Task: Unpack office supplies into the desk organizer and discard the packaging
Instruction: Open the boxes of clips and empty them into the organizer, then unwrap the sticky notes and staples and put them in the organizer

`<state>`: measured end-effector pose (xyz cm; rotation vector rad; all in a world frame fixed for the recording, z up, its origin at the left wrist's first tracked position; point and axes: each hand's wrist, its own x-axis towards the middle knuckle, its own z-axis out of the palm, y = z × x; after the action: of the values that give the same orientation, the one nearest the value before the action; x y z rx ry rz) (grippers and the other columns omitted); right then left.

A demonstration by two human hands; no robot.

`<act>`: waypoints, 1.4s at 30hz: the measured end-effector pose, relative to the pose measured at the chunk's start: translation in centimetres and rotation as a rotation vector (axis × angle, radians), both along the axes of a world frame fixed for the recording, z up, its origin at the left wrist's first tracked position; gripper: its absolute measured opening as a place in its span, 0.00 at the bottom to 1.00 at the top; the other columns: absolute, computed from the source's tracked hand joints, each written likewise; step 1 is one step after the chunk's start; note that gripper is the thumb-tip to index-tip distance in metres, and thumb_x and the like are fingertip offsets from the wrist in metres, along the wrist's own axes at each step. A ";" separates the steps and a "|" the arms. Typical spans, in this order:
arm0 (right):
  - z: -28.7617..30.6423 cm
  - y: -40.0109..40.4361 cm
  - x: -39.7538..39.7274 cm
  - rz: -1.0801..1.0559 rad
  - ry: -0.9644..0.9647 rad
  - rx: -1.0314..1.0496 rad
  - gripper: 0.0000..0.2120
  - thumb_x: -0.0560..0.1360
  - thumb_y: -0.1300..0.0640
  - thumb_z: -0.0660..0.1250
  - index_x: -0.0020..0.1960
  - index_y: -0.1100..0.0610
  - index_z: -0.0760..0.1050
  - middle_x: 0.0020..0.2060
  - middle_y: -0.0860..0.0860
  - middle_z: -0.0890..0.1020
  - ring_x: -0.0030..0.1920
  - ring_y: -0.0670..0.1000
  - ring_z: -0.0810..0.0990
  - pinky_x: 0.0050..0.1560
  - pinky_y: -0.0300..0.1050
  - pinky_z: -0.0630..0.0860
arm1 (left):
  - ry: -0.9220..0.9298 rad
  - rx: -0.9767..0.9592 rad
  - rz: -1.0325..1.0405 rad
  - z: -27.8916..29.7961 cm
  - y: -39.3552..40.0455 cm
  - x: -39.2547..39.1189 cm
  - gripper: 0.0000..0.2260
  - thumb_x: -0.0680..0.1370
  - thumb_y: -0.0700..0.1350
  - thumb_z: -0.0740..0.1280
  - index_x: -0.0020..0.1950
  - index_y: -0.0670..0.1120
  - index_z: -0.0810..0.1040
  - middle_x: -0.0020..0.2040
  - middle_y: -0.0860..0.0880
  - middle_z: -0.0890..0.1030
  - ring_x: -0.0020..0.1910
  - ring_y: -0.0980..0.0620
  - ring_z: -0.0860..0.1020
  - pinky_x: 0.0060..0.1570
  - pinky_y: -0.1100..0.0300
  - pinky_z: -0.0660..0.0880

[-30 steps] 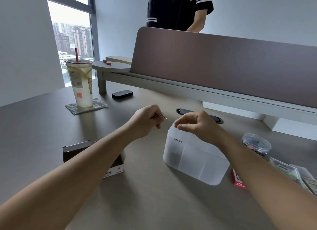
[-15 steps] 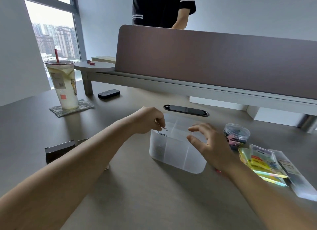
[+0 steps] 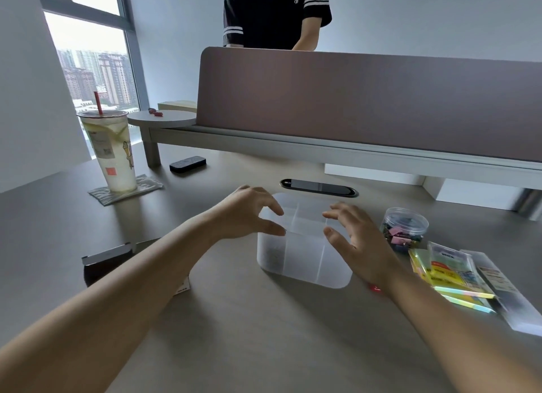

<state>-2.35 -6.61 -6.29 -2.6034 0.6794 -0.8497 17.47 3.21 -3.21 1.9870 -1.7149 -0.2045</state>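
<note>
Head view: both hands, left hand (image 3: pixel 246 214) & right hand (image 3: pixel 356 240), spread open, empty, over organizer (image 3: pixel 302 260) — next pack from bench (image 3: pixel 264 334), w/o tipping.

Soft, even daylight enters from a window (image 3: pixel 88 67) at the upper left, which looks pale and overexposed. Faint, diffuse shadows fall on the desk (image 3: pixel 234 334) beneath the forearms. The wide-angle lens bends straight lines near the edges. The picture is slightly soft overall, with smeared detail on the printed packets (image 3: pixel 448 272) at right.
</note>
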 end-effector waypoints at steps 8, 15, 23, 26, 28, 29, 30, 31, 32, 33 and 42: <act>-0.2 -0.1 -1.8 -0.123 0.047 0.053 0.25 0.75 0.45 0.56 0.70 0.53 0.58 0.74 0.51 0.53 0.73 0.50 0.51 0.70 0.50 0.52 | -0.089 -0.038 0.069 -3.7 1.9 -1.1 0.33 0.71 0.54 0.68 0.72 0.53 0.57 0.75 0.53 0.55 0.74 0.51 0.51 0.70 0.56 0.52; -2.9 0.8 -10.2 -0.323 0.197 0.020 0.26 0.75 0.48 0.59 0.70 0.53 0.59 0.73 0.52 0.56 0.73 0.52 0.53 0.70 0.47 0.53 | 0.024 -0.136 0.187 -6.9 5.0 -4.4 0.43 0.70 0.54 0.68 0.73 0.49 0.43 0.76 0.49 0.48 0.74 0.49 0.47 0.71 0.54 0.49; -4.2 -1.6 -14.1 -0.512 0.463 -0.007 0.27 0.76 0.47 0.55 0.72 0.55 0.53 0.73 0.54 0.57 0.73 0.56 0.54 0.72 0.51 0.50 | -0.173 0.226 0.205 -9.5 6.7 -9.0 0.34 0.71 0.66 0.57 0.72 0.52 0.53 0.76 0.51 0.51 0.74 0.49 0.49 0.72 0.55 0.46; -4.5 -1.6 -14.4 -0.544 0.401 0.005 0.22 0.77 0.52 0.56 0.69 0.56 0.60 0.69 0.56 0.67 0.69 0.57 0.64 0.69 0.51 0.61 | -0.197 0.225 0.222 -9.1 7.1 -9.4 0.32 0.72 0.66 0.56 0.71 0.53 0.56 0.75 0.52 0.55 0.74 0.49 0.51 0.72 0.55 0.47; -4.5 -1.2 -14.5 -0.558 0.316 -0.042 0.19 0.76 0.59 0.57 0.66 0.56 0.65 0.64 0.58 0.73 0.64 0.58 0.69 0.62 0.49 0.67 | -0.202 0.226 0.229 -8.9 7.1 -9.6 0.32 0.72 0.66 0.56 0.71 0.53 0.56 0.75 0.51 0.56 0.74 0.49 0.52 0.71 0.55 0.48; -4.5 -1.1 -14.4 -0.564 0.291 -0.076 0.18 0.75 0.63 0.56 0.65 0.57 0.67 0.63 0.58 0.74 0.62 0.58 0.70 0.60 0.49 0.68 | -0.203 0.223 0.233 -8.8 7.1 -9.7 0.31 0.72 0.65 0.57 0.71 0.53 0.57 0.75 0.51 0.56 0.73 0.48 0.52 0.71 0.54 0.48; -4.5 -0.9 -14.5 -0.565 0.279 -0.113 0.19 0.74 0.65 0.56 0.64 0.57 0.67 0.62 0.58 0.74 0.62 0.58 0.71 0.59 0.48 0.69 | -0.202 0.217 0.237 -8.8 7.0 -9.7 0.31 0.72 0.65 0.57 0.71 0.53 0.57 0.74 0.51 0.57 0.73 0.48 0.53 0.71 0.54 0.49; -4.5 -0.9 -14.5 -0.560 0.273 -0.149 0.19 0.74 0.66 0.55 0.64 0.58 0.67 0.62 0.58 0.74 0.62 0.58 0.71 0.58 0.48 0.69 | -0.197 0.209 0.241 -8.8 7.0 -9.7 0.31 0.72 0.65 0.57 0.71 0.53 0.58 0.74 0.51 0.58 0.73 0.48 0.53 0.71 0.54 0.49; -4.6 -0.8 -14.5 -0.548 0.273 -0.184 0.19 0.74 0.67 0.55 0.64 0.57 0.68 0.62 0.57 0.74 0.62 0.58 0.71 0.57 0.48 0.70 | -0.190 0.198 0.244 -8.7 7.0 -9.7 0.31 0.71 0.65 0.58 0.70 0.53 0.59 0.74 0.51 0.58 0.73 0.48 0.54 0.71 0.54 0.50; -4.5 -0.5 -14.5 -0.537 0.272 -0.224 0.19 0.74 0.66 0.55 0.63 0.57 0.69 0.61 0.57 0.75 0.61 0.58 0.71 0.56 0.49 0.70 | -0.184 0.180 0.245 -8.7 7.0 -9.7 0.31 0.71 0.64 0.59 0.70 0.53 0.60 0.73 0.50 0.59 0.73 0.48 0.55 0.71 0.54 0.50; -1.8 4.9 -11.6 -0.138 -0.582 0.390 0.13 0.71 0.70 0.62 0.44 0.53 0.74 0.38 0.45 0.80 0.37 0.39 0.79 0.36 0.33 0.77 | 0.276 -0.244 0.121 -7.9 5.2 -12.6 0.27 0.70 0.49 0.70 0.66 0.47 0.67 0.62 0.50 0.71 0.64 0.51 0.67 0.62 0.59 0.63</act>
<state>-13.91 -1.72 -8.11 -1.8524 0.7581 -1.2909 4.89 8.41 -11.11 1.7833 -1.3729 -0.2056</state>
